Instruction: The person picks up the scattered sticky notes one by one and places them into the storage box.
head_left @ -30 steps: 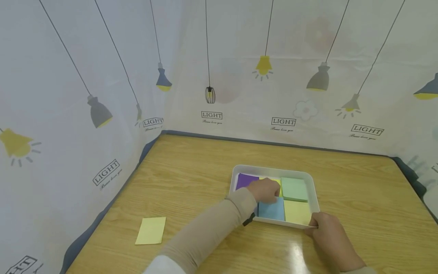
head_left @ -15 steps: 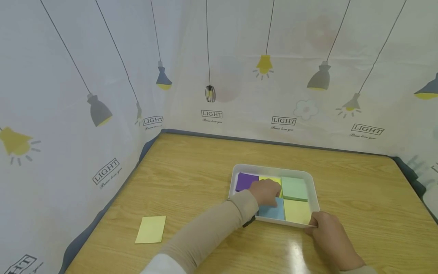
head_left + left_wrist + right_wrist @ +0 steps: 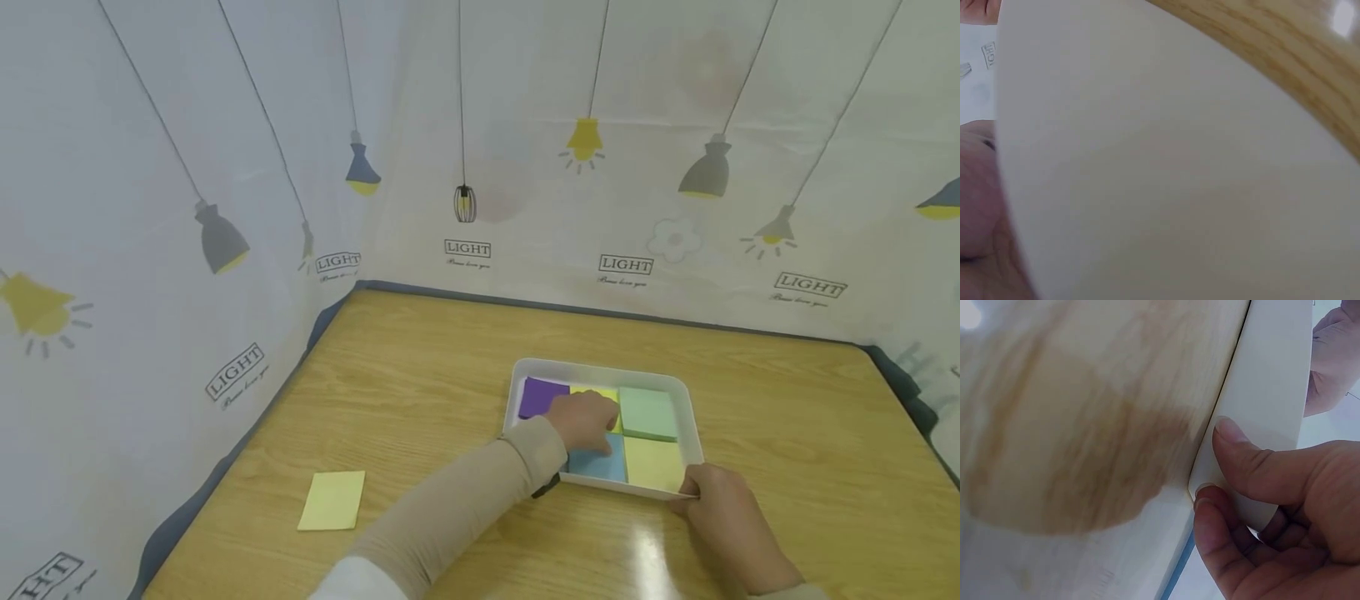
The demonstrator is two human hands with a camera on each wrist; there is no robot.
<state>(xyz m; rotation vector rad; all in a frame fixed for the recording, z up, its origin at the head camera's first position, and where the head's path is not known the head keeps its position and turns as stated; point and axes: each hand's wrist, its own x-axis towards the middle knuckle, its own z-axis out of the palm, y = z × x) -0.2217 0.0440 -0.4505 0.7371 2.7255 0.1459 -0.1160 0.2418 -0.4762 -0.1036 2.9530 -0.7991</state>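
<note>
A white tray (image 3: 688,417) holds several square pads of sticky notes: purple (image 3: 543,397), bright yellow (image 3: 583,390), light green (image 3: 648,412), blue (image 3: 597,468) and pale yellow (image 3: 654,462). My left hand (image 3: 583,419) reaches into the tray over the bright yellow pad, its thumb angled down over the blue one. Its other fingertips are hidden, and the tray wall (image 3: 1179,150) blocks most of the left wrist view. My right hand (image 3: 720,504) grips the tray's near right corner. In the right wrist view, thumb and fingers (image 3: 1210,525) pinch that corner.
A pale yellow sticky note pad (image 3: 332,500) lies by itself on the wooden table (image 3: 420,375), left of my forearm. White sheets (image 3: 525,208) printed with hanging lamps stand along the table's far and side edges.
My left thumb has spread slightly away from the fingers, downward over the blue pad. The right hand stays on the tray corner, and the tray stays put.
</note>
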